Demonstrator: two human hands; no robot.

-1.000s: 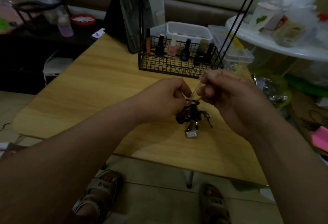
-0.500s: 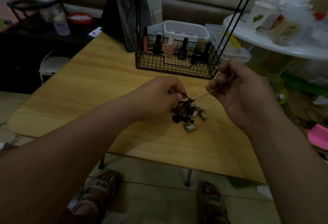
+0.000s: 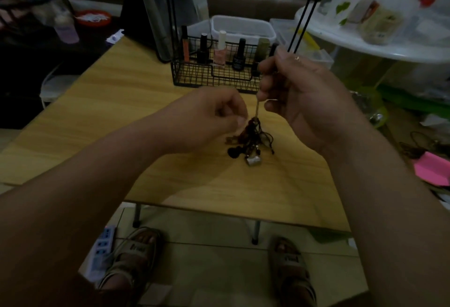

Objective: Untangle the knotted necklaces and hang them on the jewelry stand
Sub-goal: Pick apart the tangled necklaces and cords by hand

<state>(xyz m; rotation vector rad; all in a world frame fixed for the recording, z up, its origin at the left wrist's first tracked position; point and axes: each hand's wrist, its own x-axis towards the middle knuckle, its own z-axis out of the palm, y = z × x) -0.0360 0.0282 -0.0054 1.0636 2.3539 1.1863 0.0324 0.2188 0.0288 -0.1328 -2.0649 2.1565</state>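
A dark knot of necklaces (image 3: 250, 141) with black cords, reddish beads and a silver pendant hangs just above the wooden table (image 3: 146, 116). My left hand (image 3: 209, 116) pinches the top of the knot from the left. My right hand (image 3: 299, 94) is higher and pinches a thin pale chain (image 3: 257, 109) that runs straight up out of the knot. The black rods of the jewelry stand (image 3: 304, 7) rise behind my right hand; its top is out of view.
A black wire basket (image 3: 194, 75) with several nail polish bottles stands at the table's far side, a mirror (image 3: 155, 9) beside it. White plastic boxes sit behind. A cluttered white round table (image 3: 379, 48) is at the right. A power strip (image 3: 102, 245) lies on the floor.
My right hand swung out to the right with the chain, then came back and rose, drawing the chain nearly vertical. My left hand stays pinched on the knot.
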